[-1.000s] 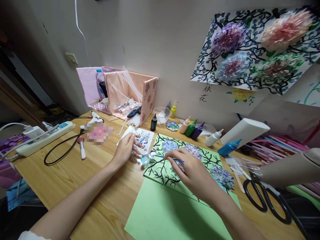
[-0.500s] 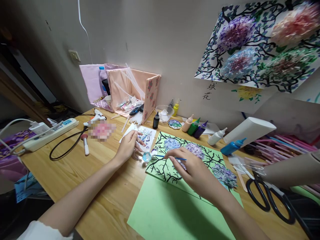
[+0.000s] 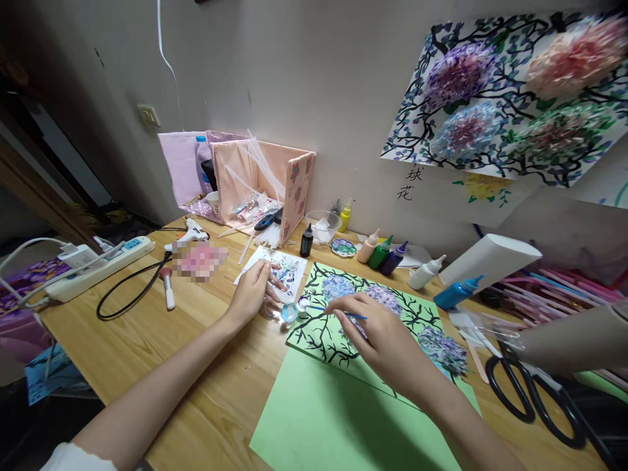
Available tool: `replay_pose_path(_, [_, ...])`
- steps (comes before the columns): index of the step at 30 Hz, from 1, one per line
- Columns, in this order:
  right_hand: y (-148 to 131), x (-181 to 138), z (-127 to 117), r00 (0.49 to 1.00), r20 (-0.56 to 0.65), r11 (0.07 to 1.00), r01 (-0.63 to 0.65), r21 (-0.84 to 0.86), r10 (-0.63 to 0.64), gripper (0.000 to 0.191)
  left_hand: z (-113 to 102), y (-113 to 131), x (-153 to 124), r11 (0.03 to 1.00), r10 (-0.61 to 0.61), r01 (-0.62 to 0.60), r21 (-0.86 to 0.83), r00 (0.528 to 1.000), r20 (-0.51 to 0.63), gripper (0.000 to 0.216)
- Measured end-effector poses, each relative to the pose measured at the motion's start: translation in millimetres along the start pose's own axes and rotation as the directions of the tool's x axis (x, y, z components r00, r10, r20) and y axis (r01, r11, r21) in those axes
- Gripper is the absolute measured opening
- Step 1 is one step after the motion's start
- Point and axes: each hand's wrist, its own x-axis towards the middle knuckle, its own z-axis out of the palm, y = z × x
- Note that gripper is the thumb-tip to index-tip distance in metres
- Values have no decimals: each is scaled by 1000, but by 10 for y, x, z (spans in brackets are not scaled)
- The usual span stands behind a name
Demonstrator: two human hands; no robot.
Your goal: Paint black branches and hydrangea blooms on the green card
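My right hand pinches a thin blue paintbrush over a green sheet painted with black branches and purple-blue flowers. The brush tip points left towards a small clear cup of bluish water at the sheet's left edge. My left hand rests beside that cup, its fingers curled on a clear piece next to a small white paper with paint dabs.
Paint bottles, a small palette dish and a pink open box line the wall. Black scissors lie at right, a power strip and glue gun at left. A plain green sheet lies near me.
Both hands stay almost where they were; only the camera view has shifted slightly. The brush stays pointed at the cup.
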Motion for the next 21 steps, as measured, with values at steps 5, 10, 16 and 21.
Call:
replay_pose_path(5, [10,-4,-7,999,44,1000,-5,30,4,24,-7,-4,8,1000,12,-13,15,1000,2,35])
replay_pose_path(10, [-6,3,-17,999,28,999,-39,10,39,24,-2,-14,18,1000,6,-6,7,1000,5,35])
replay_pose_path(16, [-4,0,-26,999,22,999,-32,2,32,24,-3,11,9,1000,2,-2,15,1000,-5,36])
replay_pose_path(21, [-5,-5,-22,997,62,999,-35,21,33,25,-10,-3,20,1000,16,-16,19,1000,-2,38])
